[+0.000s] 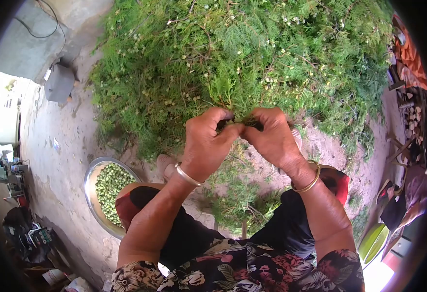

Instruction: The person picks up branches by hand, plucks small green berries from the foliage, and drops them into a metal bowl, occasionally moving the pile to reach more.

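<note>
My left hand (pixel 211 141) and my right hand (pixel 272 136) meet in the middle of the view, fingers closed around a green leafy sprig (pixel 225 90) whose fronds stand up above the fingertips. A bangle circles each wrist. Beyond my hands spreads a large heap of green branches (pixel 164 63) dotted with small pale cones. Down on the left, a metal basin (pixel 90 194) holds many small green cones (pixel 110 187). What lies between my fingertips is mostly hidden.
Loose sprigs (pixel 237 199) lie on the ground between my knees. A grey object (pixel 59 83) stands by the wall at upper left. Firewood (pixel 412 117) and an orange cloth (pixel 410 58) are at the right edge, with a green round item (pixel 373 243) lower down.
</note>
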Demonstrator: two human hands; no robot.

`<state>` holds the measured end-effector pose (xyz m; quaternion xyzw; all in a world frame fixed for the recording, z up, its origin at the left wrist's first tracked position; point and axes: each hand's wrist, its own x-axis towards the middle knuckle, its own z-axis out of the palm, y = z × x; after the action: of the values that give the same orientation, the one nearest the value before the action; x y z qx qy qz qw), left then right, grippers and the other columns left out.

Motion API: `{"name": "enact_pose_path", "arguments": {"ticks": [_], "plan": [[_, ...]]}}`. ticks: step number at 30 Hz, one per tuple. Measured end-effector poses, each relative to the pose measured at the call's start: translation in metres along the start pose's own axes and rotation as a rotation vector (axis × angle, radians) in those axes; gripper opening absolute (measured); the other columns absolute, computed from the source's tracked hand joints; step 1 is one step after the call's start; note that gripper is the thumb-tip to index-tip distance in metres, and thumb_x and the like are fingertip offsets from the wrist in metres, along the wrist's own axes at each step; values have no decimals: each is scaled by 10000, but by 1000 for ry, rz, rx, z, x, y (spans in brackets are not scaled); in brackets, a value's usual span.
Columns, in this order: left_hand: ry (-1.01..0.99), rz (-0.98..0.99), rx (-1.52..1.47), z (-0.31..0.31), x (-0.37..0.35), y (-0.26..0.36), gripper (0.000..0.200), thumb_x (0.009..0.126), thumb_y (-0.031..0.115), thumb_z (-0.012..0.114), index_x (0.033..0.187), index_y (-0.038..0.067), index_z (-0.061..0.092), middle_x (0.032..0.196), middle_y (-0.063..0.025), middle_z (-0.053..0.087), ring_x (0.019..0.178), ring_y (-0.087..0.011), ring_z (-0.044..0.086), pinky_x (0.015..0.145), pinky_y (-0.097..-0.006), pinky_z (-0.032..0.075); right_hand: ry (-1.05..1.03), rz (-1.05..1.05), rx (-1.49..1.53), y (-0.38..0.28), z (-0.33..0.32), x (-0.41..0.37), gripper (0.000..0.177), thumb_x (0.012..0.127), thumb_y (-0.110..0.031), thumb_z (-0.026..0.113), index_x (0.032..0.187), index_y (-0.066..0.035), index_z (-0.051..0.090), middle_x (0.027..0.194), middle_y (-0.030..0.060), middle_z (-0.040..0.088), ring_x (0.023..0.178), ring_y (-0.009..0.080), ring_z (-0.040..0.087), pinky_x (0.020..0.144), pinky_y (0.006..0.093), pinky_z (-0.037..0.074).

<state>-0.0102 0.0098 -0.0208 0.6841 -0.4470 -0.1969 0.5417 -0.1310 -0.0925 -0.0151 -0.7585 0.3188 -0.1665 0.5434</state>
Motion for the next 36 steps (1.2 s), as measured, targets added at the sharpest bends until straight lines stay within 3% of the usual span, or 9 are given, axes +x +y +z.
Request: {"name": "enact_pose_path", "arguments": {"ticks": [3,5,11,14,18,21,24,29,36], "plan": [[-68,5,57,-5,0,1,122,771,15,668,862,-50,619,693,-32,622,604,-62,557,516,-214,450,-58,-35,-4,-4,-3,0,74,749,-24,618,751,49,606,579,69,571,556,69,480,492,288,407],[-148,-325,-244,-11,1,11,91,791,30,636,840,-43,613,677,-44,603,537,-61,514,451,-204,394,-91,-45,50,-5,-6,-1,67,754,-21,617,759,45,612,584,61,575,555,68,488,494,283,407],[-184,-614,-896,-24,8,12,94,830,75,567,856,-15,569,660,-84,566,475,-109,476,404,-220,343,-158,68,275,-9,-14,-2,72,764,-32,623,764,39,609,606,28,588,567,51,513,501,253,415],[-207,-677,-1194,-29,9,3,102,832,81,546,886,-4,532,706,-124,575,506,-152,501,425,-247,372,-63,120,260,-6,-16,-2,86,753,-28,622,777,52,599,604,98,596,565,158,581,524,296,450],[-222,-588,-1270,-41,12,-11,160,835,108,551,968,20,552,844,-162,590,623,-196,551,488,-278,447,59,-19,-449,20,-17,-12,100,708,-20,596,761,64,582,706,253,582,694,422,593,626,428,483],[0,-559,-1152,-69,14,-15,171,823,56,559,988,15,539,888,-179,594,669,-206,564,513,-278,466,-894,-70,-700,55,-20,-34,254,626,-106,659,840,23,614,768,213,613,793,380,612,688,454,481],[77,-420,-1090,-124,5,-29,217,806,28,583,1012,3,518,874,-176,608,668,-199,572,502,-262,450,-989,3,-851,46,-11,-49,259,634,-101,668,843,35,598,802,216,613,825,383,611,698,457,485],[522,-627,-219,-238,-62,-45,301,783,49,584,1068,-47,573,841,-152,616,656,-154,548,519,-234,430,-801,-36,-854,37,-3,-37,240,689,-60,642,888,39,551,792,208,598,780,389,596,693,472,470],[359,-925,643,-358,-229,-137,647,615,38,650,1217,-133,487,1089,-263,599,1054,-326,555,889,-379,448,-582,-286,-879,35,-19,-43,197,712,-37,616,874,49,545,760,218,588,776,377,594,691,461,469]]}}
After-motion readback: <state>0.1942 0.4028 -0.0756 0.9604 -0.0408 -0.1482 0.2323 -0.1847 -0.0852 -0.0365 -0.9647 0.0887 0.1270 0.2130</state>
